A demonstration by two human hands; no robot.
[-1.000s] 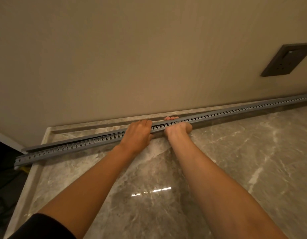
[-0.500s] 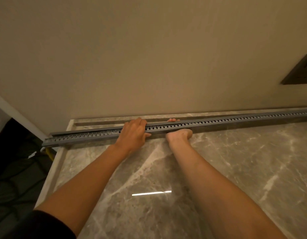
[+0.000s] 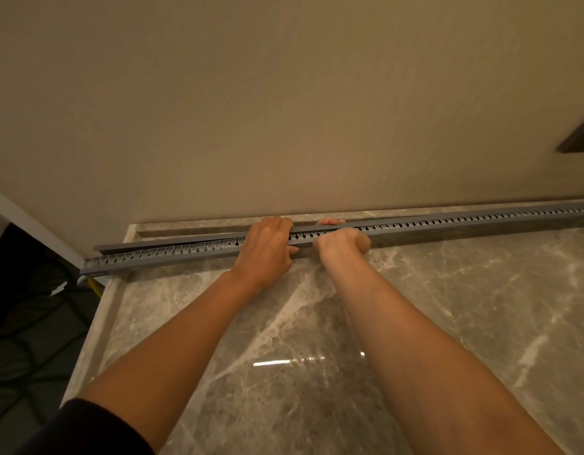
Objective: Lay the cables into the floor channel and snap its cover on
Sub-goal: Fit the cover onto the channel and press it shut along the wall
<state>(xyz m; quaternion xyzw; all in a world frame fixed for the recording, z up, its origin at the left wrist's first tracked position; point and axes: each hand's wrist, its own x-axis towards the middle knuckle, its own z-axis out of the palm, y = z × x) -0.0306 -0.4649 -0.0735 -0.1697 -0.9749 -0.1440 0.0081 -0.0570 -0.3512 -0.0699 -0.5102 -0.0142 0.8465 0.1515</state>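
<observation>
A long grey slotted cable channel [image 3: 464, 223] runs along the foot of the wall on a marble floor, from left of centre out past the right edge. A plain grey cover strip [image 3: 172, 244] lies along its far side at the left end. My left hand [image 3: 267, 247] grips the channel from above, fingers curled over its top. Right beside it, my right hand [image 3: 344, 241] grips the channel too, fingertips showing behind it. Any cables inside are hidden.
The beige wall [image 3: 284, 110] stands right behind the channel. A dark wall plate [image 3: 579, 139] shows at the right edge. The marble floor [image 3: 448, 307] ends at a step on the left, beside a dark area with black cables [image 3: 31, 323] and a yellow one [image 3: 95, 285].
The view has swung left, so the channel's left end sits further right in frame. Both hands stay gripping the channel side by side at the same spot.
</observation>
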